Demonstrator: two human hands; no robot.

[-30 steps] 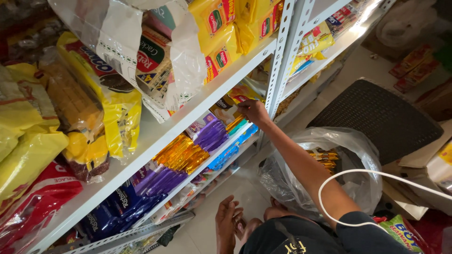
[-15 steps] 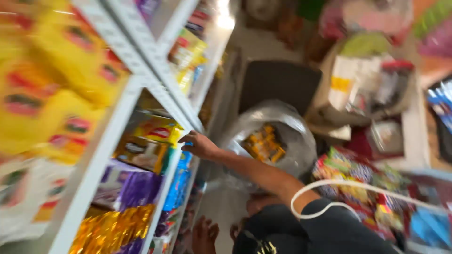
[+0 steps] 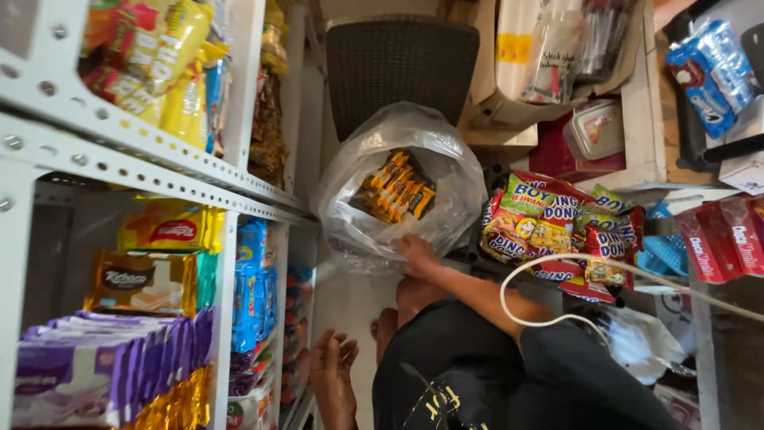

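Down low, right hand [image 3: 416, 253] gripping clear plastic bag [image 3: 358, 183] rim, pale floor [image 3: 346, 302], white metal shelving [image 3: 119, 155], left hand unseen

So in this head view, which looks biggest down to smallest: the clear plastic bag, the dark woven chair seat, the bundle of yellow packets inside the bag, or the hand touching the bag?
1. Clear plastic bag and dark woven chair seat: similar, and the bag hides part of the chair, so no ranking.
2. Bundle of yellow packets.
3. Hand at the bag's lower edge; which hand, I cannot tell.

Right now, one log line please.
right hand: on clear plastic bag rim | left hand: unseen | bag: yellow snack packs | shelf: beside
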